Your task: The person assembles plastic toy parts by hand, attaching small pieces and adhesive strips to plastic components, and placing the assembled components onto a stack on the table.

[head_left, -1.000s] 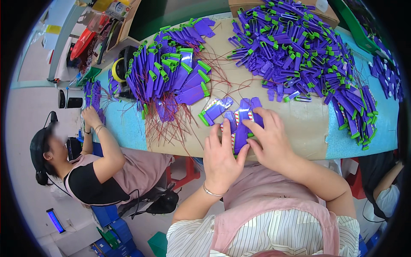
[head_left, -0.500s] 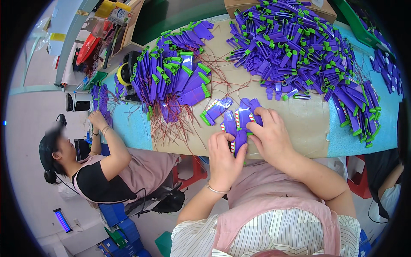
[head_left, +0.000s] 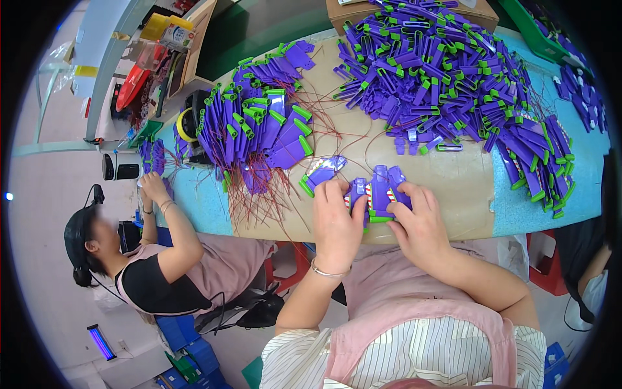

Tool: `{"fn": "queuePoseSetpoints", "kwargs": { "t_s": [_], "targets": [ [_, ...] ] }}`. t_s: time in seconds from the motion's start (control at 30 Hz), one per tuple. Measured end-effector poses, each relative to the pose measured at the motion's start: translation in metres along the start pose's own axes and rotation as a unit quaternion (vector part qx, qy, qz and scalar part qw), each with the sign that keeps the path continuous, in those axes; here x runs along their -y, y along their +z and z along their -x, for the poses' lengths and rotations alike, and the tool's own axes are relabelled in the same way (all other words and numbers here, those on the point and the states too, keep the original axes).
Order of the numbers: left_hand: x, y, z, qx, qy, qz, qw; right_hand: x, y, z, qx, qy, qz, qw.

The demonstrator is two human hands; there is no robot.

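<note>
While left hand (head_left: pixel 337 222) and right hand (head_left: pixel 418 219) grip opposite edges, purple pieces (head_left: pixel 380 196), staggered earlier, now side by side

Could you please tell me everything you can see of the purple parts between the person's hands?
The purple parts look like flat, glossy plastic, with green lower edges and slanting red-and-white stripes. They sit close together, side by side, near the front edge of the tan tabletop. The left hand and right hand touch them from either side, partly hiding them.
</note>
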State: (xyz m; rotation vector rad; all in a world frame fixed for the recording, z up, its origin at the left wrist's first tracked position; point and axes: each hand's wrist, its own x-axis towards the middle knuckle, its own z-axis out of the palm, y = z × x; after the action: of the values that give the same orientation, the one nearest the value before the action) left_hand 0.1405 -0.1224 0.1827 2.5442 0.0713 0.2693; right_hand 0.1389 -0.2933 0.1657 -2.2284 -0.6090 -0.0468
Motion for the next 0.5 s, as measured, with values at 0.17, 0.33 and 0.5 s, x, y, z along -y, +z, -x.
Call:
{"fn": "queuePoseSetpoints", "kwargs": {
  "t_s": [0.17,0.33,0.5],
  "targets": [
    [0.0,0.003,-0.01,0.054,-0.009,0.13,0.99,-0.002,-0.002,0.008,-0.03,0.022,-0.024,0.999],
    [0.023,-0.028,-0.045,0.023,0.02,0.002,1.0,-0.003,-0.008,0.012,-0.022,0.02,-0.038,0.999],
    [0.047,-0.003,-0.03,-0.034,0.008,-0.017,0.999,0.004,0.005,0.009,0.026,-0.001,-0.067,0.997]
  ]
}}
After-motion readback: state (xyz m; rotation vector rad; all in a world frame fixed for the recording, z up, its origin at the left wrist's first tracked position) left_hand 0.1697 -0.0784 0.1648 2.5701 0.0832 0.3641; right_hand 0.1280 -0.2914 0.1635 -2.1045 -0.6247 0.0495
